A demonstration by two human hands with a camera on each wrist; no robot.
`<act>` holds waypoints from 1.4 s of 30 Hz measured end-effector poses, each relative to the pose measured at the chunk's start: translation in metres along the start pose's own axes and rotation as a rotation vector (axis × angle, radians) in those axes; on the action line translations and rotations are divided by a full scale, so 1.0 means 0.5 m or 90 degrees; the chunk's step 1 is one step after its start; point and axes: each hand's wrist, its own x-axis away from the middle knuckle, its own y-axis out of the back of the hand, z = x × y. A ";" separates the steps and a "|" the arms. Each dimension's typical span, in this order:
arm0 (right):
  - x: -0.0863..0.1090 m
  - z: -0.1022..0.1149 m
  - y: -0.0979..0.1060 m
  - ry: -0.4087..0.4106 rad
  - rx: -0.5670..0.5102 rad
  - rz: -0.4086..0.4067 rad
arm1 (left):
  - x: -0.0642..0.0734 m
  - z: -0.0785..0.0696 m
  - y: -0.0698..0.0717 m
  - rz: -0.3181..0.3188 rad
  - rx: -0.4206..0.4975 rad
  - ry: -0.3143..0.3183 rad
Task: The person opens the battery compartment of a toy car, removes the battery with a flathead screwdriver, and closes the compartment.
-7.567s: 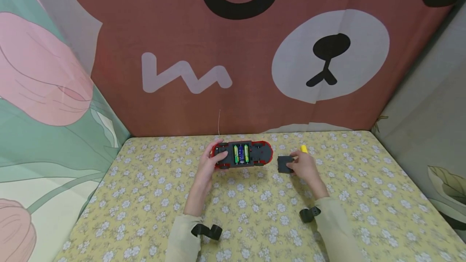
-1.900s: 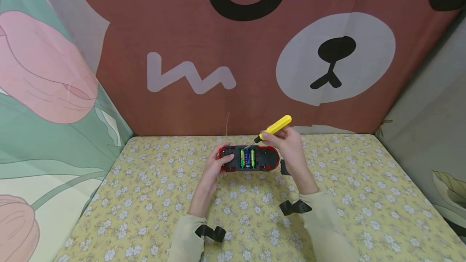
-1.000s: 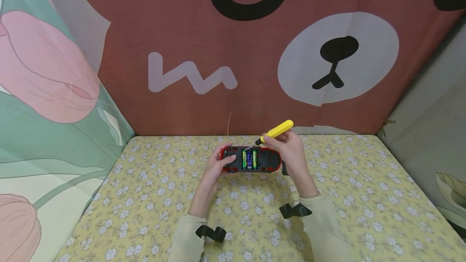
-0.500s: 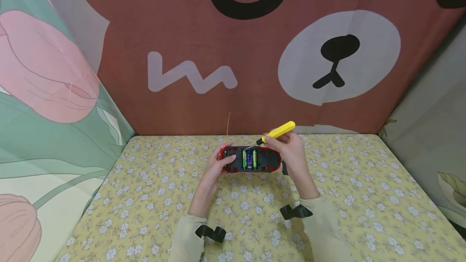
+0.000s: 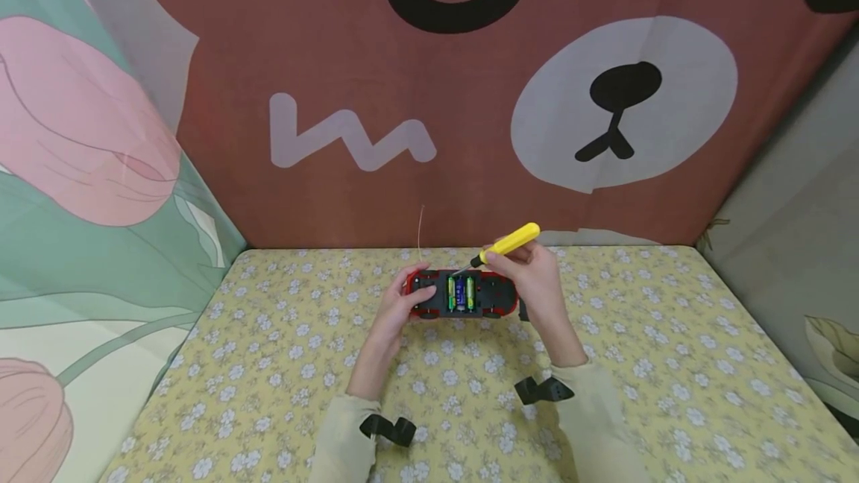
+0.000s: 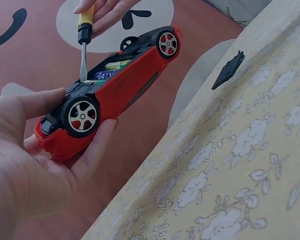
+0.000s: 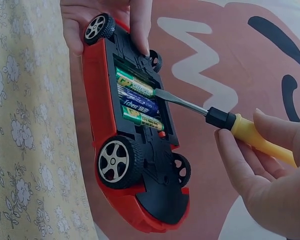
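A red toy car (image 7: 102,95) is turned wheels up, its dark underside facing me. My left hand (image 5: 394,306) grips one end of it, thumb across the underside. In the open battery compartment lie a blue battery (image 7: 137,100) between two green ones, the upper green battery (image 7: 132,81) and the lower green battery (image 7: 142,119). My right hand (image 5: 537,282) holds a yellow-handled screwdriver (image 5: 511,239) slantwise. Its flat metal tip (image 7: 165,95) is at the compartment's edge, by the end of the upper green battery.
A black battery cover (image 6: 228,70) lies on the flowered tablecloth (image 5: 443,408), mostly behind my right hand in the head view. A thin antenna wire (image 5: 420,233) rises from the car. A printed cloth backdrop (image 5: 335,192) hangs behind the table.
Earlier the right hand held the black cover by the table; now it has the screwdriver, and the cover lies on the table. Over the last second the hands and tip have barely shifted.
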 end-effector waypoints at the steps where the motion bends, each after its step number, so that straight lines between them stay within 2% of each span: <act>1: 0.000 0.000 0.000 0.004 0.003 0.001 | 0.000 0.000 0.000 0.000 0.000 -0.001; 11: 0.003 -0.001 -0.005 0.081 0.068 0.024 | 0.001 -0.002 0.000 -0.005 -0.001 0.001; 18: 0.006 0.000 -0.009 0.150 0.105 0.085 | -0.001 -0.002 -0.001 -0.011 -0.005 0.005; 22: 0.007 0.001 -0.013 0.151 0.116 0.095 | -0.002 0.000 -0.001 -0.013 -0.002 0.006; 42: 0.010 -0.004 -0.022 0.164 0.123 0.051 | 0.002 0.001 -0.005 -0.013 -0.021 -0.006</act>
